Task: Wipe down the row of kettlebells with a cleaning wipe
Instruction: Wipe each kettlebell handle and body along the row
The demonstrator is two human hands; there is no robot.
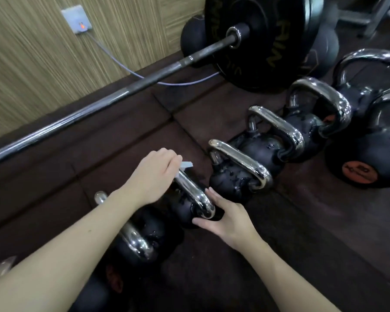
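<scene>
A row of black kettlebells with chrome handles runs diagonally across the dark floor, from bottom left to upper right. My left hand (154, 175) is closed on a white cleaning wipe (186, 165) and presses it against the far end of the chrome handle (195, 194) of one small kettlebell (184, 211). My right hand (226, 219) rests against that kettlebell's near side, fingers around its body. The neighbouring kettlebell (231, 179) to the right looks wet. Another kettlebell (140, 239) lies partly under my left forearm.
A barbell (104, 102) with a big black plate (259, 39) lies along the wood-panelled wall behind the row. A grey cable (122, 64) runs from a wall socket (77, 19). Larger kettlebells, one with an orange label (358, 171), stand at the right.
</scene>
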